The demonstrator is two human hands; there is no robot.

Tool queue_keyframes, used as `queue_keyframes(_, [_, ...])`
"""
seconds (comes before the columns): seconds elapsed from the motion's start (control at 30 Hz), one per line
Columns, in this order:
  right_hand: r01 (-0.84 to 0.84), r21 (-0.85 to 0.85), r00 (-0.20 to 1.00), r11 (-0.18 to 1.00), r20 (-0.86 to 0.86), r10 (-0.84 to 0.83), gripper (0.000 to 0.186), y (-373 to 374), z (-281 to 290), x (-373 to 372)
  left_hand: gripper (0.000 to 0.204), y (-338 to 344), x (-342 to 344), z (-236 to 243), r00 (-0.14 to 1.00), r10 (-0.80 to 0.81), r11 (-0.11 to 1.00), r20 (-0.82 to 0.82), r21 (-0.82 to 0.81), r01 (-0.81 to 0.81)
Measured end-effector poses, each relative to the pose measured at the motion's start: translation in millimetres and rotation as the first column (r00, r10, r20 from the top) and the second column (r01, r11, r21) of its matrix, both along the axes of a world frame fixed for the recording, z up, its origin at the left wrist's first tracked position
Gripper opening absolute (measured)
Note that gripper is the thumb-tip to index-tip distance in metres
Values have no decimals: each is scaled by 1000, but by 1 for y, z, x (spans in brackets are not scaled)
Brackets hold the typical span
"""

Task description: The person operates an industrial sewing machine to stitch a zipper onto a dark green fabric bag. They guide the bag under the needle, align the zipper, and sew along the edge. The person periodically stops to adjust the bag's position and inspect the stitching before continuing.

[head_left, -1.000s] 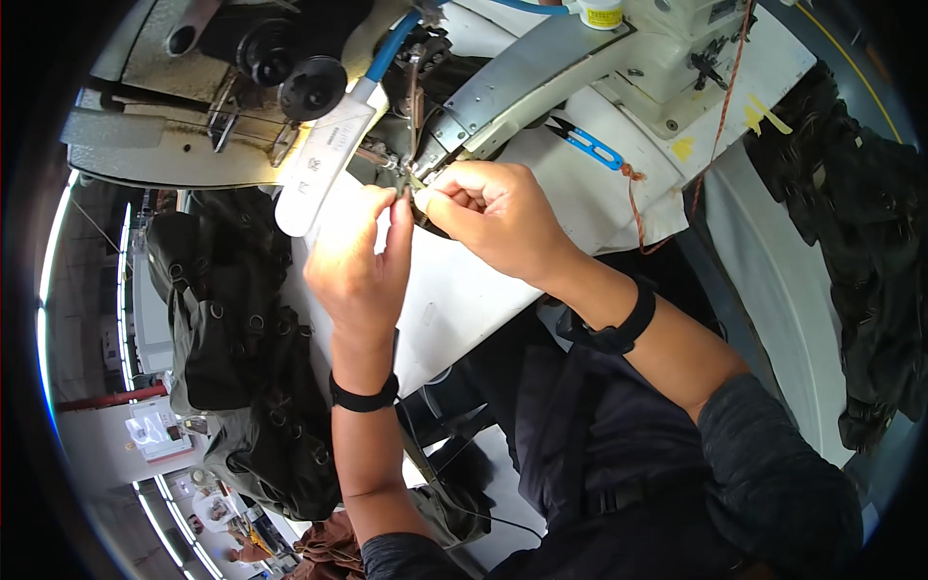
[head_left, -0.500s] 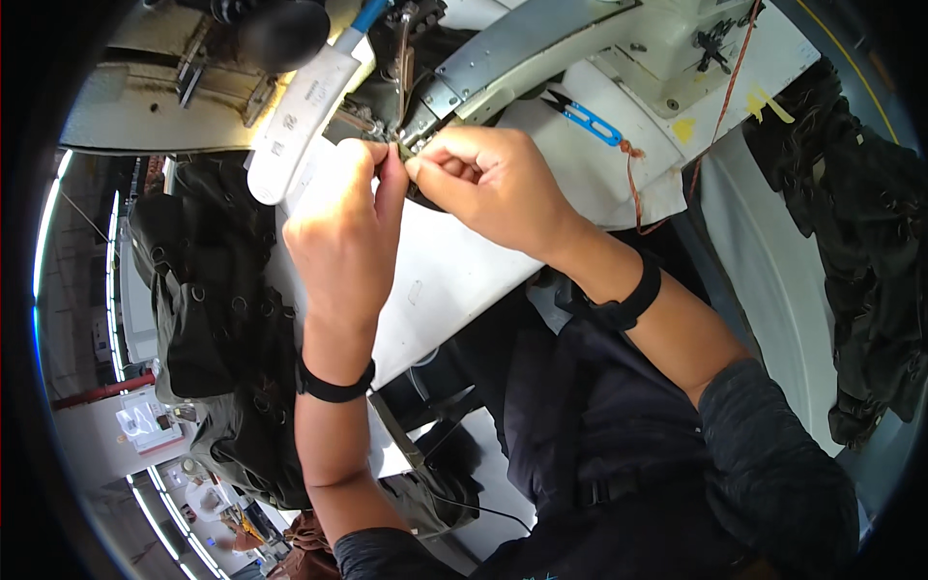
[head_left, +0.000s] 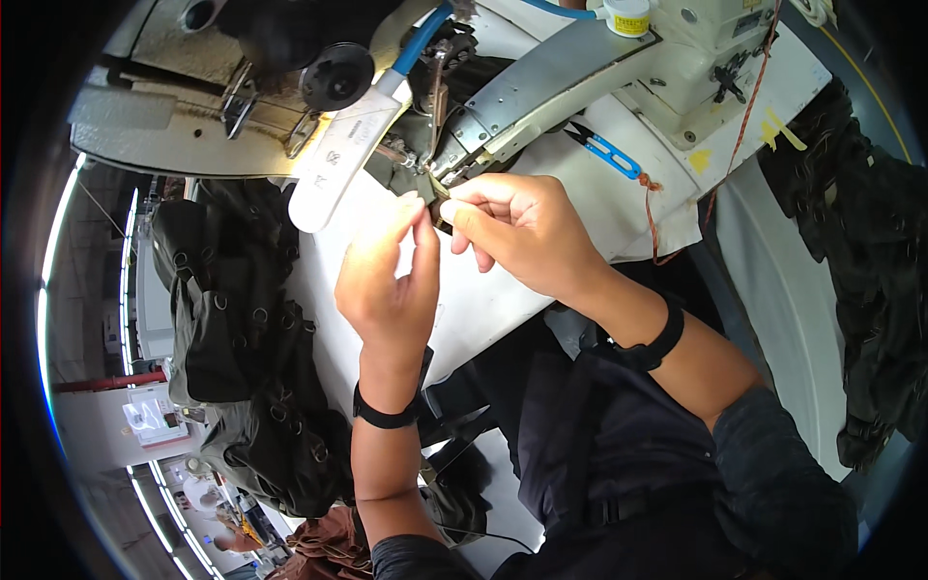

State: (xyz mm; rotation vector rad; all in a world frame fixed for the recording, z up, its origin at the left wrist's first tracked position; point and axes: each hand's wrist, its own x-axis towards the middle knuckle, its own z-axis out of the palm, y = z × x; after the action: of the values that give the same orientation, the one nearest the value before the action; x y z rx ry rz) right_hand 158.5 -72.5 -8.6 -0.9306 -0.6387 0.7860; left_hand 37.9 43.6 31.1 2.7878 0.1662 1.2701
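Head view:
1. Dark green fabric (head_left: 418, 182) sits toward 11 o'clock from centre, beside the sewing machine (head_left: 556, 82);
2. left hand (head_left: 390, 266) pinches it between thumb and forefinger;
3. right hand (head_left: 527, 230) pinches it too, remaining fingers loosely bent;
4. blue snips (head_left: 611, 156) lie at the right hand's 2 o'clock.

The left hand (head_left: 387, 290) and the right hand (head_left: 532, 237) were bare. A black wristband (head_left: 385, 410) circled the left wrist, left of the frame's centre; a second black band (head_left: 665, 340) wrapped the right wrist, right of centre. A dark grey, faintly mottled sleeve (head_left: 781, 459) filled the lower right, ending near the elbow, while another dark sleeve (head_left: 416, 559) showed at the bottom edge. Creased, near-black clothing (head_left: 619, 435) covered the torso at lower centre, crossed by a dark strap (head_left: 667, 501).
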Motion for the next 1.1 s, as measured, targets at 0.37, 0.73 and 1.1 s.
queue_keyframes(0.37, [42,-17,996,999,-77,-44,22,-3,11,-13,33,7,3,12,995,-78,971,-59,222,89])
queue_keyframes(0.73, [73,-70,997,995,40,-71,21,-3,14,-13,31,17,1,17,979,-163,960,-122,209,186])
queue_keyframes(1.1, [-37,23,999,999,-19,37,25,2,13,6,40,2,-2,0,997,-74,997,-23,20,75])
